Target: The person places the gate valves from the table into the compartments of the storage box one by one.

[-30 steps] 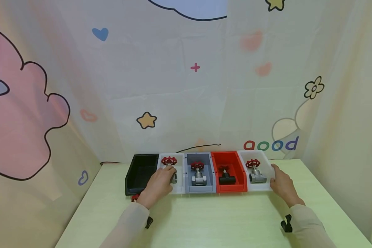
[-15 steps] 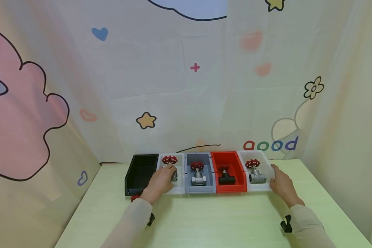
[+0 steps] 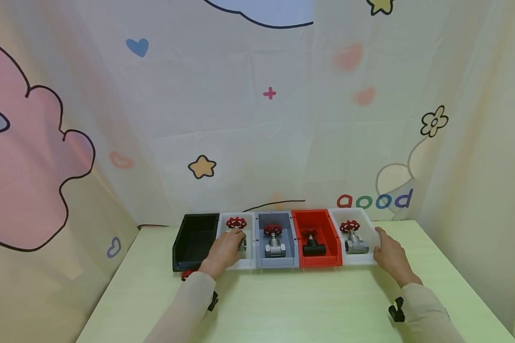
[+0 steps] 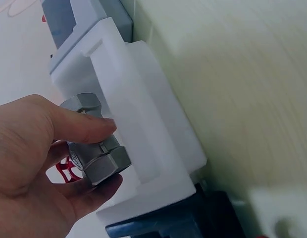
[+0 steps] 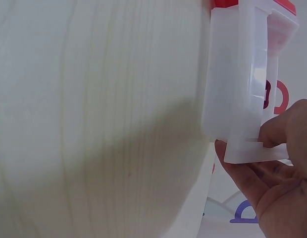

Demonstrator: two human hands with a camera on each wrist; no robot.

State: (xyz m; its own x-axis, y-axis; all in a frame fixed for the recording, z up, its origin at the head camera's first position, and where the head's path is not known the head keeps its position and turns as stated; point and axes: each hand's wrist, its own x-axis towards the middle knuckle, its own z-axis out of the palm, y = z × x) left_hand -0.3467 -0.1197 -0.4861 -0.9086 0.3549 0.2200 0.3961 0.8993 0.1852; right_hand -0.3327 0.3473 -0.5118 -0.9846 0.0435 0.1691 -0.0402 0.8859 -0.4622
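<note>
My left hand [image 3: 224, 251] reaches into the left white bin [image 3: 250, 256] and grips a silver valve [image 4: 100, 157] by its metal body. The valve's red handwheel [image 3: 236, 222] shows beyond my fingers in the head view. In the left wrist view, my thumb lies across the hex-ended body and the fingers curl beneath it, inside the bin's walls. My right hand [image 3: 389, 252] pinches the side wall of the white bin at the right end [image 5: 247, 99], thumb inside and fingers outside. In that bin lies another silver valve [image 3: 356, 244] with a red handwheel.
A black bin [image 3: 194, 240] stands at the row's left end, with a red handwheel [image 3: 188, 274] on the table before it. A grey bin [image 3: 261, 261] holds a silver valve [image 3: 275, 247]; a red bin [image 3: 331, 259] holds a black valve [image 3: 314, 247]. A patterned curtain hangs behind.
My left hand has shifted slightly to the right within the white bin, and the valve's handwheel has moved a little right with it. The right hand stays on the bin wall.
</note>
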